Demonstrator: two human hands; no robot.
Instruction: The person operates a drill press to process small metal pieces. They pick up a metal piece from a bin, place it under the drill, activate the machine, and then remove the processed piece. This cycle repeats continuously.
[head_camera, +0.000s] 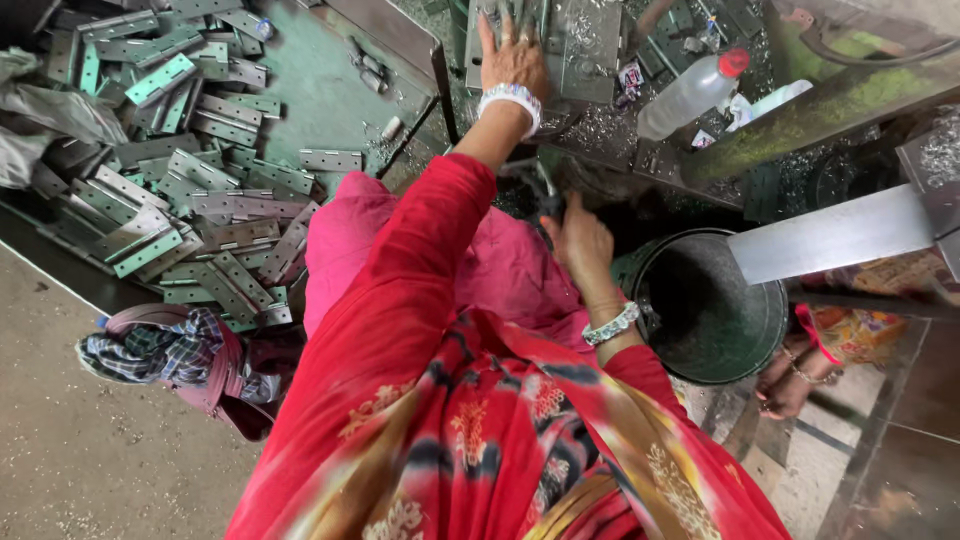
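At the top centre of the frame, the left hand (512, 55) is lying flat, fingers spread, pressing on a grey metal plate (585, 60) on the machine bed, apparently steadying it; it is gripping nothing. Lower, at mid-frame, the right hand (580, 245) is reaching into the dark gap under the bed, fingers loosely curled; whether it is holding anything cannot be told. A heap of metal hinges (190, 180) is filling the upper left, within reach, and a dark bucket (715, 310) is sitting just right of the right hand.
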